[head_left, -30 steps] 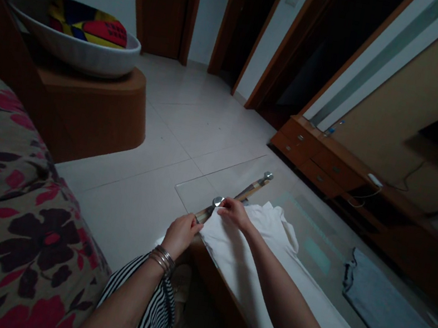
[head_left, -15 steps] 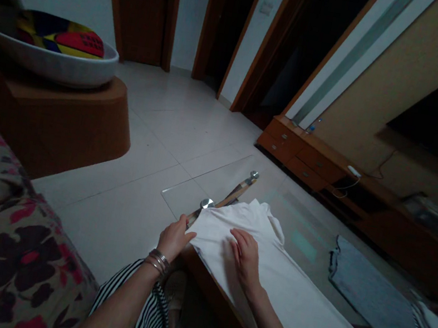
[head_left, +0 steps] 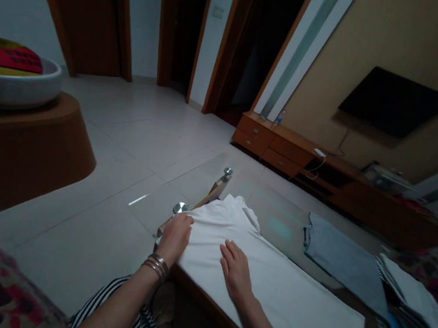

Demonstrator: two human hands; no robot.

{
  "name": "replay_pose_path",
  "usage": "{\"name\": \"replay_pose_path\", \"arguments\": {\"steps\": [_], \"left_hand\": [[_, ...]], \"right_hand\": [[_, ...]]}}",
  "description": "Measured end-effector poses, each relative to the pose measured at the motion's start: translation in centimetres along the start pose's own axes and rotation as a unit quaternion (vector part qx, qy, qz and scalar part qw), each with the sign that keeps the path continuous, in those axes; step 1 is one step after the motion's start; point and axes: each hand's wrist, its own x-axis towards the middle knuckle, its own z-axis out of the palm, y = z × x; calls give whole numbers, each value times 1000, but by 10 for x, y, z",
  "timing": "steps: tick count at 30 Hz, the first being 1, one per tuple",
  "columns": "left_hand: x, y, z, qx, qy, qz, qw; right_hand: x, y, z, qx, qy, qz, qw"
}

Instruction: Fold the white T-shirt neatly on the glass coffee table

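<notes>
White shirt [head_left: 294, 290] runs lengthwise rightward from left hand [head_left: 175, 238] — grip at end edge, can't tell if pinching; right hand [head_left: 237, 273] nearer middle — fingers extended, clamping nothing.

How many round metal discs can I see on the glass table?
2: the near disc, just beyond the left hand; the far disc, beyond the white garment. More may be hidden beneath it.

Dim room, pale tiled floor [head_left: 118, 157], wooden cabinet [head_left: 285, 147], beige wall [head_left: 398, 37]
</notes>
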Motion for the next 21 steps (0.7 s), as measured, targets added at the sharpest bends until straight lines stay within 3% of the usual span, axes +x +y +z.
{"name": "replay_pose_path", "arguments": {"steps": [3,5,7,10,13,15,18,21], "left_hand": [[30,35,14,-26,-87,105,990],[42,47,25,-23,-128,113,985],[47,47,36,-10,-167,100,981],[46,36,48,-8,-195,93,976],[44,26,54,-18,-185,105,977],[45,24,57,-16,-185,115,976],[49,27,60,-4,-183,114,976],[53,32,61,3,-186,98,978]], "right_hand": [[9,1,-9,45,-14,33,998],[29,13,-17,92,-22,70,993],[62,34,-23,118,2,112,987],[128,71,-23,71,43,197,977],[187,98,-9,15,39,289,957],[212,109,3,13,25,323,946],[225,115,11,33,-7,339,940],[208,109,-10,67,-15,312,948]]}}
